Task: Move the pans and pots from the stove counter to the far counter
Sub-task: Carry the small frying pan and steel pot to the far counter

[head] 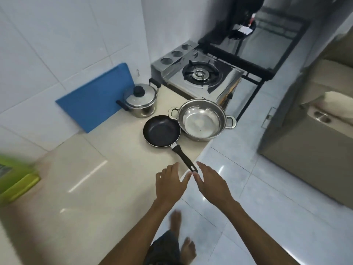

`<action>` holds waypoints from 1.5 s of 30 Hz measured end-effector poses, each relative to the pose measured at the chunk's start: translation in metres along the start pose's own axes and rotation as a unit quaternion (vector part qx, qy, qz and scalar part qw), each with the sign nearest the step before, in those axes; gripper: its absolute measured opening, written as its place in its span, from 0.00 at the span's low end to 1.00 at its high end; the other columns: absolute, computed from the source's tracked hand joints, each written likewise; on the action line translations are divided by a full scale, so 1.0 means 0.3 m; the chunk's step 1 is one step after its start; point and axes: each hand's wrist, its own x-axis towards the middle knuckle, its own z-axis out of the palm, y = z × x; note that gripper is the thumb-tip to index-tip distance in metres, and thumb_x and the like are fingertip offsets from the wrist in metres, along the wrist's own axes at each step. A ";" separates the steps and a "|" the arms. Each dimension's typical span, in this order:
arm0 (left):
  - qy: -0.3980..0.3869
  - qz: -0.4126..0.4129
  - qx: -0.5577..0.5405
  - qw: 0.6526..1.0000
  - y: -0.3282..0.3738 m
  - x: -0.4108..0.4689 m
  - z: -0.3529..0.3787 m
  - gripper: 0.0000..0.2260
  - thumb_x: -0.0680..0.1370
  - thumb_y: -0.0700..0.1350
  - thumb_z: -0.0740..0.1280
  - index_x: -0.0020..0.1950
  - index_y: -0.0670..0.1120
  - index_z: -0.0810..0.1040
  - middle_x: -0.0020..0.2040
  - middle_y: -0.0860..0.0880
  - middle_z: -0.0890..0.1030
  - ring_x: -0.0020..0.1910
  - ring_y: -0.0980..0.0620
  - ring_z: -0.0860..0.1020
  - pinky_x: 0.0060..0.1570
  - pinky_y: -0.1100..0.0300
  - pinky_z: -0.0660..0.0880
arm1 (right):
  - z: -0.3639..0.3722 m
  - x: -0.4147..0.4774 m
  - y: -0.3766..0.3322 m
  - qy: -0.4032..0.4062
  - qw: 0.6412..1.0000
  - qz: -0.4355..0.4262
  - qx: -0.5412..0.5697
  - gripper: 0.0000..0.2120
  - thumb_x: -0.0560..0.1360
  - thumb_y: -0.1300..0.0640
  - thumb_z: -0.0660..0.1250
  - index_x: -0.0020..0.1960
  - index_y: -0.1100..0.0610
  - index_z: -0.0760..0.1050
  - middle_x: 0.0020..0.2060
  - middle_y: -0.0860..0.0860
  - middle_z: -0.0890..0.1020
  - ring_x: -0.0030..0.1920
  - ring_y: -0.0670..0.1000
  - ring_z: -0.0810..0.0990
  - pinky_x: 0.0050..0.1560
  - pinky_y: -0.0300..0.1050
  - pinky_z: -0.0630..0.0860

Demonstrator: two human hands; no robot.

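Observation:
A black frying pan (pixel 162 130) lies on the beige counter (pixel 91 178), its black handle pointing over the front edge toward me. To its right stands a wide open steel pot (pixel 202 119) with two loop handles. Behind them, by the wall, a smaller lidded steel pot (pixel 140 100) with a black knob stands upright. My left hand (pixel 171 183) and my right hand (pixel 211 183) hover side by side just short of the pan handle's tip, fingers spread, holding nothing.
A blue cutting board (pixel 95 100) leans on the tiled wall. A steel gas stove (pixel 198 77) sits beyond the pots on a black frame. A green tray (pixel 15 182) lies at the left edge. A second counter with a sink (pixel 322 116) stands to the right across the tiled floor.

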 end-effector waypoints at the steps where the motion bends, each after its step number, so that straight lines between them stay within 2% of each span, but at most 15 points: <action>1: -0.013 -0.030 -0.029 0.999 0.010 0.048 0.016 0.30 0.78 0.68 0.56 0.70 0.47 0.72 0.64 0.47 0.80 0.62 0.45 0.78 0.61 0.49 0.69 | -0.009 0.059 0.020 -0.010 1.000 0.004 0.009 0.27 0.82 0.38 0.53 0.75 0.51 0.66 0.68 0.51 0.78 0.66 0.54 0.77 0.60 0.48 0.74; 5: -0.074 -0.161 -0.174 0.969 0.029 0.249 0.084 0.30 0.79 0.65 0.60 0.72 0.45 0.65 0.68 0.43 0.77 0.65 0.41 0.77 0.62 0.48 0.71 | -0.055 0.272 0.130 -0.008 0.997 0.047 0.061 0.25 0.82 0.41 0.57 0.74 0.52 0.66 0.66 0.53 0.78 0.65 0.56 0.77 0.60 0.53 0.74; 8: -0.103 -0.262 -0.273 0.920 0.050 0.381 0.127 0.31 0.79 0.63 0.61 0.72 0.42 0.63 0.65 0.39 0.79 0.63 0.38 0.77 0.61 0.47 0.73 | -0.148 0.452 0.237 -0.003 0.993 0.086 0.079 0.24 0.81 0.42 0.60 0.72 0.53 0.68 0.65 0.53 0.79 0.63 0.56 0.78 0.59 0.55 0.75; 14: -0.092 -0.314 -0.249 0.911 0.103 0.501 0.188 0.23 0.80 0.61 0.62 0.63 0.45 0.66 0.57 0.41 0.82 0.56 0.37 0.81 0.55 0.49 0.76 | -0.305 0.782 0.439 0.033 0.990 0.129 0.043 0.22 0.80 0.48 0.64 0.68 0.60 0.72 0.60 0.62 0.80 0.61 0.64 0.78 0.58 0.58 0.75; 19: -0.081 -0.347 -0.248 0.901 0.142 0.548 0.238 0.18 0.79 0.61 0.63 0.57 0.49 0.65 0.50 0.46 0.81 0.54 0.39 0.82 0.49 0.52 0.76 | -0.316 0.950 0.520 0.022 0.997 0.058 -0.055 0.20 0.80 0.51 0.65 0.65 0.63 0.73 0.61 0.65 0.77 0.59 0.67 0.75 0.52 0.62 0.76; 22: -0.079 -0.376 -0.262 0.885 0.173 0.567 0.274 0.18 0.79 0.61 0.63 0.55 0.47 0.67 0.48 0.47 0.81 0.51 0.40 0.83 0.46 0.54 0.77 | -0.323 1.031 0.567 0.030 0.994 0.024 -0.105 0.21 0.80 0.52 0.66 0.65 0.67 0.73 0.63 0.67 0.76 0.58 0.68 0.74 0.55 0.62 0.75; 24: -0.083 -0.413 -0.325 0.847 0.197 0.575 0.311 0.18 0.80 0.59 0.64 0.54 0.43 0.72 0.50 0.42 0.83 0.51 0.39 0.83 0.54 0.46 0.80 | -0.325 1.079 0.606 -0.004 0.995 0.031 -0.098 0.22 0.80 0.51 0.65 0.67 0.66 0.72 0.63 0.66 0.76 0.58 0.69 0.75 0.55 0.62 0.75; 26: -0.070 -0.466 -0.419 0.776 0.233 0.576 0.336 0.16 0.81 0.55 0.65 0.52 0.41 0.75 0.53 0.36 0.83 0.53 0.36 0.82 0.59 0.39 0.78 | -0.332 1.120 0.637 -0.055 0.995 0.053 -0.066 0.22 0.80 0.49 0.64 0.67 0.64 0.71 0.61 0.65 0.75 0.58 0.69 0.76 0.54 0.60 0.75; 27: -0.056 -0.491 -0.452 0.743 0.257 0.576 0.345 0.16 0.81 0.54 0.65 0.51 0.40 0.75 0.53 0.35 0.82 0.54 0.35 0.82 0.60 0.38 0.77 | -0.337 1.143 0.655 -0.078 0.994 0.063 -0.047 0.22 0.80 0.48 0.64 0.67 0.64 0.71 0.61 0.65 0.75 0.58 0.69 0.77 0.54 0.59 0.75; 29: -0.017 -0.518 -0.482 0.707 0.297 0.579 0.361 0.16 0.82 0.54 0.63 0.51 0.41 0.75 0.48 0.37 0.80 0.55 0.34 0.82 0.61 0.38 0.77 | -0.351 1.194 0.689 -0.121 0.989 0.079 0.001 0.23 0.79 0.47 0.65 0.66 0.62 0.72 0.60 0.64 0.78 0.59 0.67 0.78 0.56 0.56 0.74; 31: 0.014 -0.528 -0.488 0.695 0.324 0.579 0.366 0.16 0.83 0.54 0.61 0.52 0.41 0.74 0.42 0.41 0.76 0.48 0.37 0.82 0.55 0.43 0.80 | -0.368 1.234 0.707 -0.181 0.978 0.091 0.040 0.22 0.78 0.45 0.66 0.62 0.61 0.76 0.57 0.61 0.82 0.55 0.64 0.81 0.56 0.54 0.77; 34: 0.050 -0.540 -0.500 0.675 0.337 0.569 0.355 0.15 0.84 0.52 0.60 0.52 0.40 0.73 0.40 0.41 0.74 0.34 0.46 0.77 0.36 0.54 0.77 | -0.380 1.260 0.728 -0.257 0.959 0.085 0.088 0.17 0.77 0.44 0.67 0.52 0.58 0.80 0.47 0.57 0.84 0.41 0.60 0.84 0.46 0.54 0.83; 38: 0.103 -0.539 -0.502 0.668 0.320 0.534 0.332 0.13 0.82 0.51 0.63 0.48 0.41 0.73 0.36 0.44 0.73 0.30 0.49 0.70 0.32 0.55 0.69 | -0.383 1.262 0.738 -0.287 0.937 0.106 0.169 0.08 0.75 0.50 0.70 0.47 0.55 0.82 0.41 0.57 0.82 0.40 0.58 0.83 0.33 0.47 0.81; 41: 0.113 -0.542 -0.463 0.693 0.312 0.505 0.322 0.16 0.82 0.54 0.63 0.45 0.42 0.73 0.35 0.45 0.73 0.31 0.50 0.69 0.31 0.57 0.68 | -0.379 1.251 0.743 -0.298 0.919 0.132 0.222 0.05 0.73 0.52 0.72 0.45 0.52 0.84 0.38 0.56 0.83 0.38 0.56 0.82 0.31 0.45 0.80; 45: 0.129 -0.517 -0.422 0.733 0.330 0.458 0.319 0.19 0.82 0.57 0.60 0.43 0.43 0.71 0.35 0.46 0.71 0.31 0.51 0.67 0.28 0.59 0.64 | -0.337 1.223 0.753 -0.245 0.912 0.159 0.287 0.05 0.72 0.55 0.75 0.43 0.56 0.85 0.36 0.55 0.85 0.38 0.52 0.85 0.33 0.44 0.80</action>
